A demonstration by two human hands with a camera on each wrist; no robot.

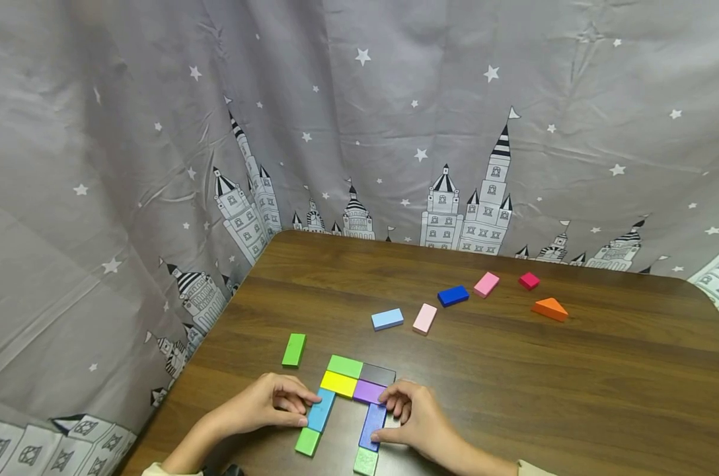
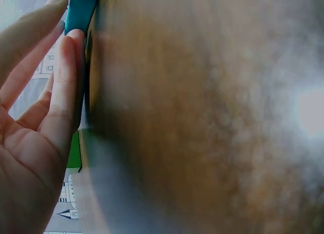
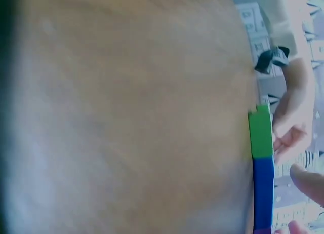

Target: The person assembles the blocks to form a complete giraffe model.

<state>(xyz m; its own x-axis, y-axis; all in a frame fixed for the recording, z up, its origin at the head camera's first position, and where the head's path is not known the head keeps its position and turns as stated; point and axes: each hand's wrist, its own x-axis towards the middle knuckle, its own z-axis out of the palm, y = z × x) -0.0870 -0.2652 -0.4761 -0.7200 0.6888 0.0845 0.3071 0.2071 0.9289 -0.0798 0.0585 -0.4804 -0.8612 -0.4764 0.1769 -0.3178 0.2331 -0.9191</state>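
Note:
My left hand [image 1: 273, 403] rests at the left side of a light blue block [image 1: 322, 410], its thumb and index fingertip right at the edge. In the left wrist view the fingers look fairly straight beside the teal-looking block [image 2: 79, 13]. My right hand [image 1: 416, 416] is over the other side, thumb tip by a blue block [image 1: 372, 426] and index fingertip by a purple block [image 1: 369, 392]. A yellow block [image 1: 338, 383] adjoins the purple one. Behind them lie a green block [image 1: 344, 366] and a black block [image 1: 378, 373]. Small green blocks [image 1: 308, 441] [image 1: 365, 461] end both legs of this flat arch.
A separate green block [image 1: 294, 350] lies left of the arch. Farther back on the wooden table [image 1: 603, 383] are light blue [image 1: 387, 319], pale pink [image 1: 425, 318], dark blue [image 1: 453, 295], pink [image 1: 487, 285] and red [image 1: 529, 281] blocks, plus an orange triangle [image 1: 551, 309]. A grey curtain hangs behind.

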